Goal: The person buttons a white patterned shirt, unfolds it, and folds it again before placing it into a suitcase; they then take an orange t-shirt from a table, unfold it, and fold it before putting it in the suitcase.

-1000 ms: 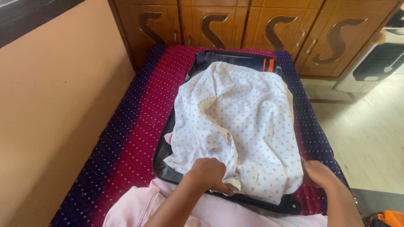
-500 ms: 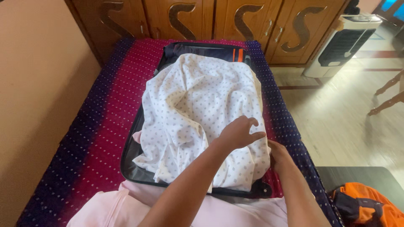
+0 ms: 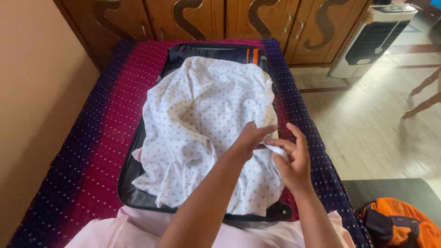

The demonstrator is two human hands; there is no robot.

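Moved rightward since half a second ago: left hand [image 3: 251, 138], now meeting right hand [image 3: 290, 158] at right edge of white dotted cotton cloth [image 3: 206, 119]. Both pinching same small fold of hem, fingers closed on it, right hand nearer that edge. Cloth spread toward left and away from hands, long axis along open dark blue soft suitcase [image 3: 216, 53] beneath. Around that, magenta and navy dotted bedspread [image 3: 101, 133]; beyond, carved wooden cupboard doors [image 3: 206, 18].
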